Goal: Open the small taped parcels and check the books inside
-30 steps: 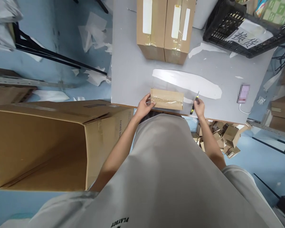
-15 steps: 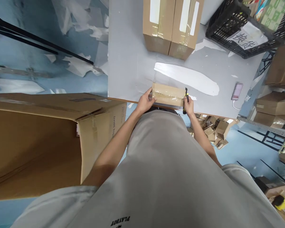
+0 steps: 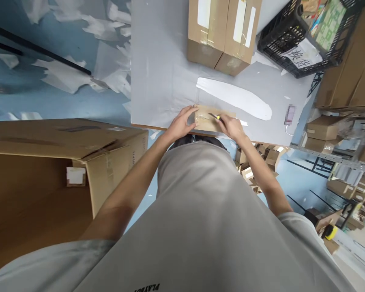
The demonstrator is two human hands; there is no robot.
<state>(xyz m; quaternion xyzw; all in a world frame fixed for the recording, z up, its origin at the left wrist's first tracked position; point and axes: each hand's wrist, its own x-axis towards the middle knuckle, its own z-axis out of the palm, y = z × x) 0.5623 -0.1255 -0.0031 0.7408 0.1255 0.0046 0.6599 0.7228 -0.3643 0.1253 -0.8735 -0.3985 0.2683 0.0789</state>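
Note:
A small brown cardboard box (image 3: pixel 205 121) with clear tape lies at the front edge of the grey table (image 3: pixel 158 73). At the box's left end is my left hand (image 3: pixel 180 123), its thumb and fingers spread apart around the corner. My right hand (image 3: pixel 232 126) is closed on a black and yellow utility knife (image 3: pixel 216 117), whose tip points left over the taped top. Just behind the box lies a long white strip (image 3: pixel 234 97).
Two tall taped cartons (image 3: pixel 220 36) stand at the back. A black crate (image 3: pixel 295 44) sits at the back right, a pixelated pink item (image 3: pixel 290 114) at the right. A large open carton (image 3: pixel 109 166) stands on the left.
My right hand has moved left from the box's right end to over its top, turning the knife from upright to slanting left. My left hand's fingers have spread. The view has shifted.

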